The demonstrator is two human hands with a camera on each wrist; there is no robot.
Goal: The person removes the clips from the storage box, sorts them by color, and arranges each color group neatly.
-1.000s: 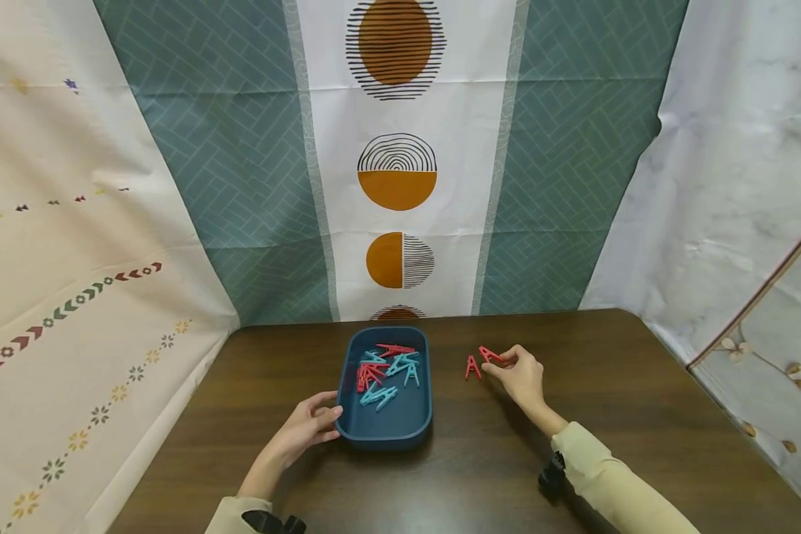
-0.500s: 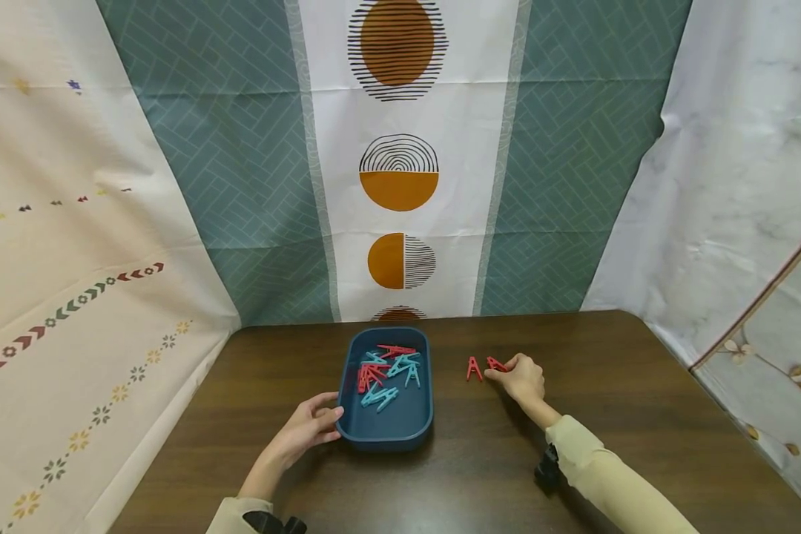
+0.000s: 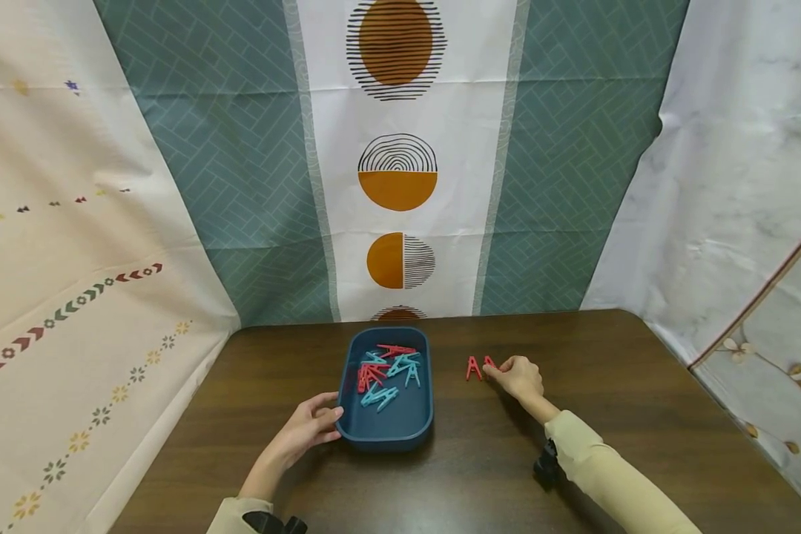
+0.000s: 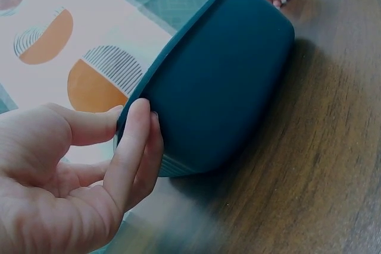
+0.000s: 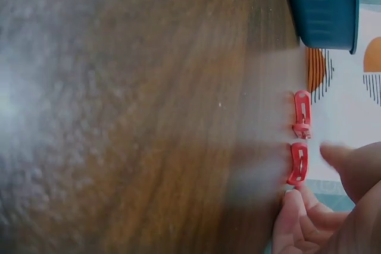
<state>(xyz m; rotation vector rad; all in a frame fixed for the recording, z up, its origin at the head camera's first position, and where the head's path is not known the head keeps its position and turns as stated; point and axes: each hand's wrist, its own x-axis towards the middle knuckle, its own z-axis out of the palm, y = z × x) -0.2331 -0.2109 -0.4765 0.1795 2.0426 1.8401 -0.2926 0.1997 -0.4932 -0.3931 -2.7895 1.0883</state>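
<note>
My left hand [image 3: 305, 425] pinches the left rim of a dark blue plastic bin [image 3: 387, 437], thumb on one side and fingers on the other in the left wrist view. Inside the bin lie several red clothespins [image 3: 371, 374] and light blue clothespins [image 3: 380, 397]. To its right, one red clothespin [image 5: 302, 111] lies on the table. A second red clothespin [image 5: 299, 163] lies close beside it, partly hidden by my right hand [image 3: 521, 378] in the head view. In the right wrist view, my right fingertips [image 5: 290, 200] touch this clothespin's end, while the thumb is apart from it.
The brown wooden table [image 3: 440, 489] extends around the bin and both hands. Patterned cloths [image 3: 260, 222] hang behind the table and along both sides. A dark wrist camera [image 3: 546, 466] sits at the right sleeve.
My right hand has lowered the second red clothespin to the table and shifted it left, close to the first. The thumb is now apart from it. My left hand stays on the bin.
</note>
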